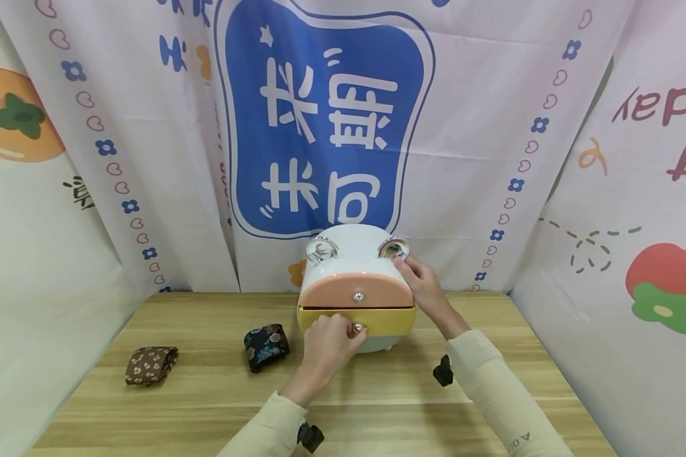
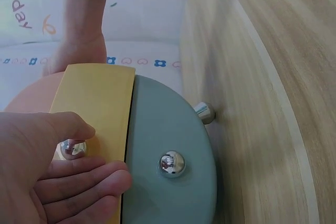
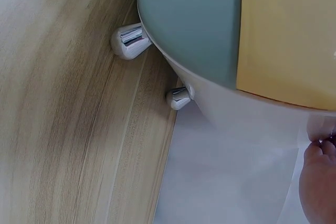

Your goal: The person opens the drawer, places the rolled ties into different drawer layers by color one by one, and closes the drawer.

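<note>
A small rounded drawer cabinet (image 1: 349, 257) with a white shell stands on the table, its front in pink, yellow and grey-green drawers. My left hand (image 1: 328, 343) pinches the silver knob (image 2: 73, 149) of the yellow drawer (image 2: 100, 93) between thumb and fingers. That drawer juts out slightly past the grey-green drawer (image 2: 173, 129), and a dark gap runs above it. My right hand (image 1: 425, 289) rests on the cabinet's right side, its thumb close by the silver ring-shaped ear (image 1: 394, 248). In the right wrist view its fingertips (image 3: 328, 148) touch the white side; the rest is cut off.
Left of the cabinet on the wooden table (image 1: 206, 406) lie a folded dark floral cloth (image 1: 266, 347) and a folded brown patterned cloth (image 1: 151, 365). Short silver feet (image 3: 130, 41) carry the cabinet. Printed curtains (image 1: 463, 127) hang behind and at both sides.
</note>
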A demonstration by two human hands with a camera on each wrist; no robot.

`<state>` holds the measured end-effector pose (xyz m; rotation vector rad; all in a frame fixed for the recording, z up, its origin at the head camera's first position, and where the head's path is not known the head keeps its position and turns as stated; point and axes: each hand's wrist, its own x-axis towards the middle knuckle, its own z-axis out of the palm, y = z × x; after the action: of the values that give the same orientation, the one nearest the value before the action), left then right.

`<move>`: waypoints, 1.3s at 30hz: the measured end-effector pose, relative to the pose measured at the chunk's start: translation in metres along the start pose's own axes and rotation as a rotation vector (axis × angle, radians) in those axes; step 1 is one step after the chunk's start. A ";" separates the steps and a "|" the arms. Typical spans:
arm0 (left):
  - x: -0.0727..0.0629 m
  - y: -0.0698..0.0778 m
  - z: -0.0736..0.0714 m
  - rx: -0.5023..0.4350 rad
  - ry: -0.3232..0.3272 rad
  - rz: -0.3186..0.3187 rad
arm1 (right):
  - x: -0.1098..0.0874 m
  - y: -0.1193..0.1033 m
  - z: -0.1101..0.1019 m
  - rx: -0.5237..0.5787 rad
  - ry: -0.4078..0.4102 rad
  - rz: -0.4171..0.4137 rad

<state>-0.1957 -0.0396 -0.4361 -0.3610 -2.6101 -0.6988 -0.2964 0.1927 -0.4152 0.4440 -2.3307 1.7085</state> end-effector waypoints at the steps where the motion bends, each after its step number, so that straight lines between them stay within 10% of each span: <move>1: 0.000 0.000 0.000 0.004 0.000 0.004 | 0.000 0.000 0.000 0.003 0.000 0.001; 39: -0.033 0.010 -0.017 -0.018 -0.061 0.018 | -0.001 -0.001 0.001 0.002 0.014 0.002</move>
<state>-0.1574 -0.0449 -0.4333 -0.4166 -2.6559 -0.7170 -0.2953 0.1913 -0.4147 0.4293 -2.3209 1.7098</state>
